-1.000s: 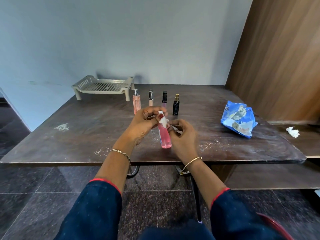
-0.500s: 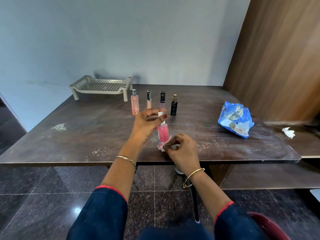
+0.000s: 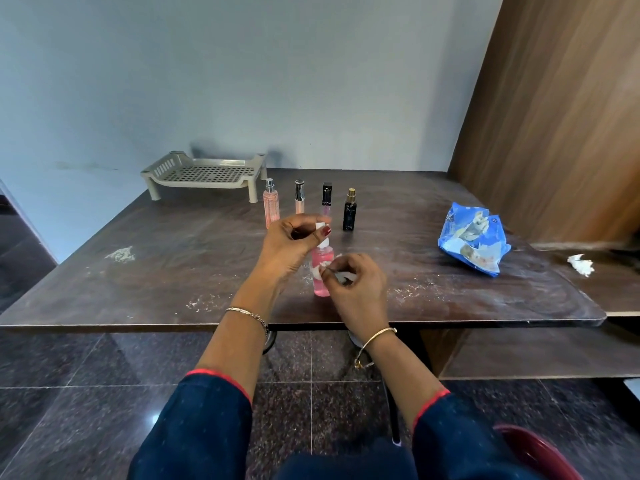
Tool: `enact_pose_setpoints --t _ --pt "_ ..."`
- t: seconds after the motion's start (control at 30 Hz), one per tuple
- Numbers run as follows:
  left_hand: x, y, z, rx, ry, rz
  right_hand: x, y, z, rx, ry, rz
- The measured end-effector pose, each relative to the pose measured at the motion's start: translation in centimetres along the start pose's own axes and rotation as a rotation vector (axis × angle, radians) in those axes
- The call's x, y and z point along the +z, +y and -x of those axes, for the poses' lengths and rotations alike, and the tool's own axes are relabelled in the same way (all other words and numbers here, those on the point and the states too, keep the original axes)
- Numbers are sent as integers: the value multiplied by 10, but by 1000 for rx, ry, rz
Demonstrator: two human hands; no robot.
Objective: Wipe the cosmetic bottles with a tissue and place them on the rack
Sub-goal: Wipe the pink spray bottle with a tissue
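Change: over the last half second the white tissue [image 3: 317,271] has climbed from the base of the pink clear-plastic spray bottle [image 3: 322,287] to its mid-body.
Left grip [image 3: 291,244]: your fingers are curled, and thumb and fingertips pinch the bottle's white cap from the left.
Right grip [image 3: 356,282]: it is curled tight, pinching the tissue and pressing it against the bottle's right side.
Bottle: it is upright over the near part of the dark brown bench [image 3: 173,271]. You cannot tell whether its base touches.
Row behind: a peach spray bottle [image 3: 271,206], a slim black-capped tube [image 3: 299,200], a lilac black-capped bottle [image 3: 326,199] and a black gold-capped bottle [image 3: 349,211] are all standing.
Rack: the beige perforated plastic rack [image 3: 204,173] is at the far left, well apart from your hands.
Right side: a blue plastic packet [image 3: 472,237].
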State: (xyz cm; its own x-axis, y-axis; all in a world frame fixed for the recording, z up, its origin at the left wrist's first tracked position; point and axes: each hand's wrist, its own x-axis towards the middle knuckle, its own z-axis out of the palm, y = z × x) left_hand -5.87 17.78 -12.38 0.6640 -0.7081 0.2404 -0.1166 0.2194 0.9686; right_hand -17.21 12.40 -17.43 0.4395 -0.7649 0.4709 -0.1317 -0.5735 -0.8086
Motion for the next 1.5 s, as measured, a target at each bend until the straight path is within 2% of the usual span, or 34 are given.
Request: enact_pose_setpoints --t 0.17,0.4,0.53,0.63,0.77,0.87,0.97,1.1,1.23,1.3,1.5 --pt "-6 1 -1 -26 -17 3 -2 5 6 95 -105 39" --pt "-15 -4 0 -28 -10 59 8 -10 -12 155 6 -145" --pt "-16 -2 3 -18 -39 69 17 -14 -19 48 97 -209" --pt "-22 -3 3 -9 -39 48 19 -11 -20 36 37 -252" --pt "-31 -4 4 -16 -6 50 15 -3 -20 156 -113 -300" --pt "-33 -6 5 -24 41 54 10 2 -17 214 -191 -258" --pt "-32 -7 5 -21 59 45 6 5 -15 193 -249 -156" --pt "-27 -5 7 -5 76 44 2 6 -12 198 -231 -28" --pt "-27 -3 10 -15 121 56 0 5 -7 208 -199 -2" --pt "-27 -2 13 -16 149 92 3 4 -3 236 -163 -61" --pt "-25 -4 19 -20 273 212 4 4 5 461 -10 -542"
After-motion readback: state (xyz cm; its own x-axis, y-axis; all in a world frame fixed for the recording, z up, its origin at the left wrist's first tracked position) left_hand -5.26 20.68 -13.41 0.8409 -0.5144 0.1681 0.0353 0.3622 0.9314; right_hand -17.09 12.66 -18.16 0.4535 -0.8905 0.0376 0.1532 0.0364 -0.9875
